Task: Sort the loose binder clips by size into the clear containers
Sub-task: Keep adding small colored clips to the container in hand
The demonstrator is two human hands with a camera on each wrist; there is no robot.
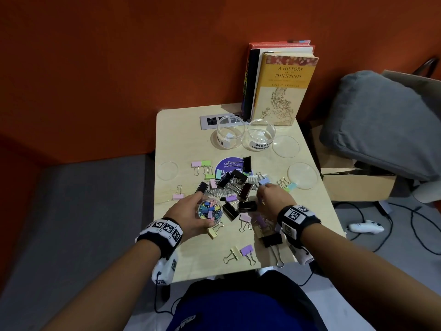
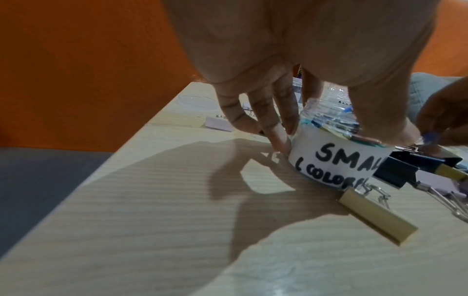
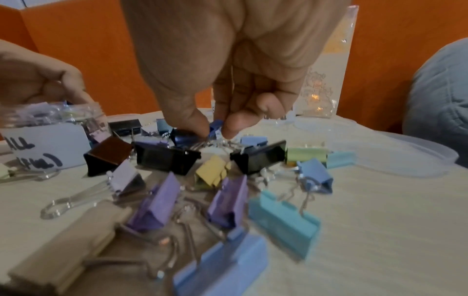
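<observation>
My left hand [image 1: 191,212] grips a clear container [image 1: 210,211] labelled SMALL [image 2: 334,160], full of small coloured clips, which stands on the table. My right hand [image 1: 272,194] reaches into the pile of loose clips [image 1: 236,185] and pinches a small blue clip [image 3: 215,126] between thumb and fingertip [image 3: 235,124]. Black, purple, blue, yellow and green clips of different sizes [image 3: 162,158] lie scattered around it. Two more clear containers, one labelled LARGE [image 1: 229,134] and one labelled MEDIUM [image 1: 260,134], stand at the back; they look empty.
Clear lids [image 1: 286,146] [image 1: 302,175] [image 1: 168,173] lie on the small wooden table [image 1: 191,259]. Books [image 1: 281,84] stand at the back against the orange wall. A grey cushion [image 1: 379,120] and a cardboard box [image 1: 358,185] sit to the right.
</observation>
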